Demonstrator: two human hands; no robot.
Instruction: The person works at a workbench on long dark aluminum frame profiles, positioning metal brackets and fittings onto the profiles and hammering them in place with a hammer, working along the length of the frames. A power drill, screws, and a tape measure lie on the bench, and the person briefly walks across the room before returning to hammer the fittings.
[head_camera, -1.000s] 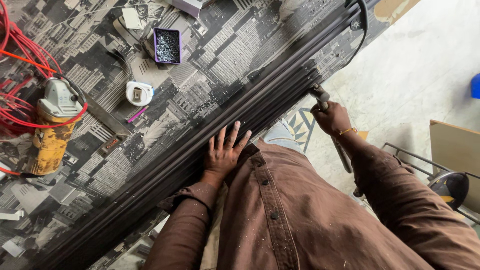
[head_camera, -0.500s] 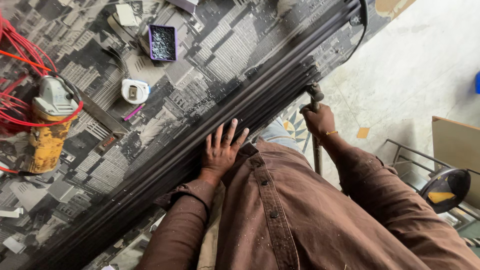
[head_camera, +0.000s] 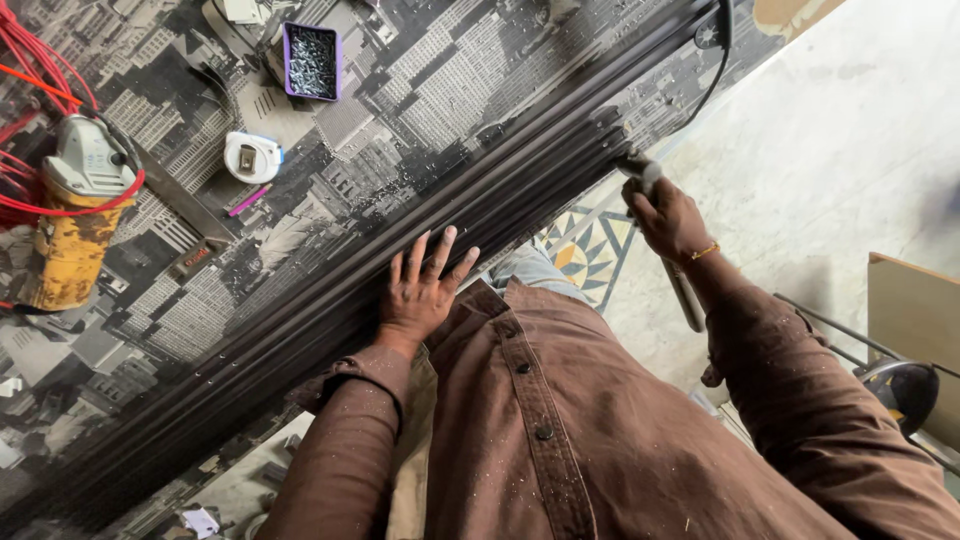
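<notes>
Partly hidden: tool (head_camera: 672, 262) head behind right hand (head_camera: 668, 215).

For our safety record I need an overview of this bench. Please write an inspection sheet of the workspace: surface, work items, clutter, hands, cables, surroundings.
Surface: bench top covered with a black-and-white city print, dusty.
Work items: long dark metal profiles lie diagonally along the bench edge; a metal hammer is gripped near its head.
Clutter: yellow-and-grey angle grinder, white tape measure, purple tray of screws, pink marker.
Hands: left hand lies flat on the profiles, fingers spread; right hand is closed around the hammer.
Cables: red cables by the grinder; a black cable hangs over the far end.
Surroundings: pale floor, patterned tile, a chair.
</notes>
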